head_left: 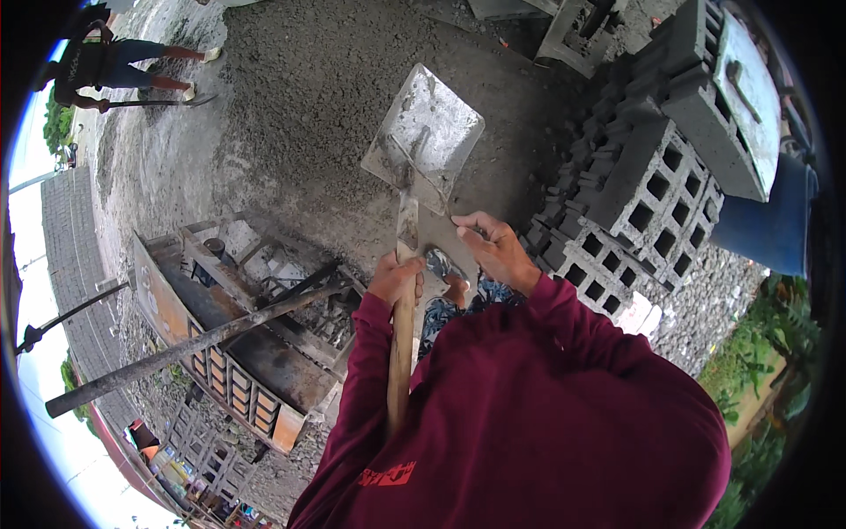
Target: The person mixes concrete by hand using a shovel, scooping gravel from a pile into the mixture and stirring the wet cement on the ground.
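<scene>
A shovel [438, 132] with a square, cement-smeared metal blade points away from me, its wooden handle running back against my torso. My left hand [394, 277] is wrapped round the handle below the blade's socket. Just off the blade's near right corner is my right hand [499, 250], fingers curled and pressed together at the tips. Whether it pinches something or touches the blade edge, I cannot tell. Beneath and beyond the blade spreads grey wet-looking mix [300, 97] on the ground.
Stacked concrete hollow blocks [648, 212] rise at my right, with a metal plate [745, 97] on top. A block-moulding machine [238, 339] with a long bar [203, 348] stands at left. Another person [123, 66] holds a tool at the far left. A blue drum [767, 220] is behind the blocks.
</scene>
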Demonstrator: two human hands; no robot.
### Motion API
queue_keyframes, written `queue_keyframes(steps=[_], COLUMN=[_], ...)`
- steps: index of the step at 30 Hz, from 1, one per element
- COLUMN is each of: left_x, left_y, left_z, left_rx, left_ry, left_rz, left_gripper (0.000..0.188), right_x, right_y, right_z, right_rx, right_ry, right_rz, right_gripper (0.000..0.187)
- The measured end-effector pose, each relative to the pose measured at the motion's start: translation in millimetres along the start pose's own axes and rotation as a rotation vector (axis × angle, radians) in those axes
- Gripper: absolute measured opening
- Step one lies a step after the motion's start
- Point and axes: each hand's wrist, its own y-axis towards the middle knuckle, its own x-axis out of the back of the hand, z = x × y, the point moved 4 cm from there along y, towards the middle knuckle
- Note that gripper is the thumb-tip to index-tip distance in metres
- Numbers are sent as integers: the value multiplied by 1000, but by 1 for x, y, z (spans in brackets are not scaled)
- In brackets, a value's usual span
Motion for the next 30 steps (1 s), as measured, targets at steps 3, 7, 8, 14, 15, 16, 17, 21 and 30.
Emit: queue_keyframes(steps=[3, 7, 8, 14, 15, 16, 17, 21, 30], left_x=[16, 17, 14, 22, 27, 34, 36, 24, 27], left_y=[8, 1, 5, 5, 9, 12, 15, 11, 5], left_z=[-5, -7, -5, 8, 11, 15, 21, 10, -3], left_rx=[2, 13, -31, -57, -48, -47, -29, -18, -85], left_ry=[7, -36, -9, 108, 25, 25, -189, -492, -265], left_rz=[20, 70, 89, 4, 38, 34, 152, 282, 70], left_gripper=[19, 19, 19, 16, 16, 16, 15, 15, 21], right_x=[14, 18, 33, 55, 55, 53, 55, 56, 14], right_y=[-36, -22, -7, -25, -39, -52, -62, -92, -15], right_z=[3, -42, -54, -1, 3, 5, 8, 28, 14], right_rx=[-127, -157, -174, -312, -309, -311, -311, -256, -101], right_ry=[111, 80, 52, -18, -2, 21, 22, 90, -178], right_rz=[110, 115, 59, 70, 72, 75, 80, 84, 79], right_gripper=[33, 35, 35, 34, 34, 34, 34, 32, 34])
